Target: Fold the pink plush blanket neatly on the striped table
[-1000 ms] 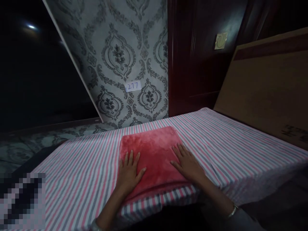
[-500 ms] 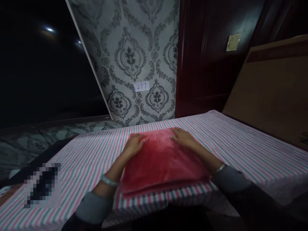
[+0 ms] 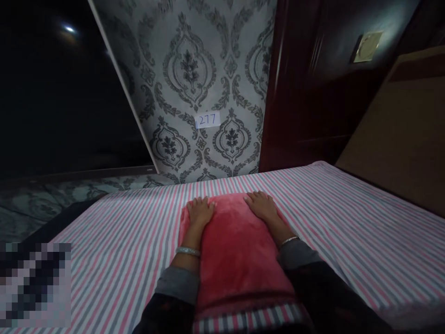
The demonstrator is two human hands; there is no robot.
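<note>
A folded red plush blanket (image 3: 239, 250) lies flat on a table covered with a striped cloth. On its far left corner rests my left hand (image 3: 200, 211), palm down with fingers spread. My right hand (image 3: 261, 205) lies the same way on the far right corner, fingers stretched forward. Neither hand grips the fabric. My forearms and sleeves cover parts of the blanket's left and right sides.
The striped tablecloth (image 3: 132, 246) in pink, grey and white reaches out on both sides. Patterned wallpaper with a paper label (image 3: 207, 119) reading 277 stands behind. A dark screen (image 3: 69, 102) is at left, a large brown panel (image 3: 403, 134) at right. A pixelated patch hides the lower left.
My view has come closer to the table. Both hands are still on the blanket's far corners, with the left fingers now pointing more straight ahead and spread.
</note>
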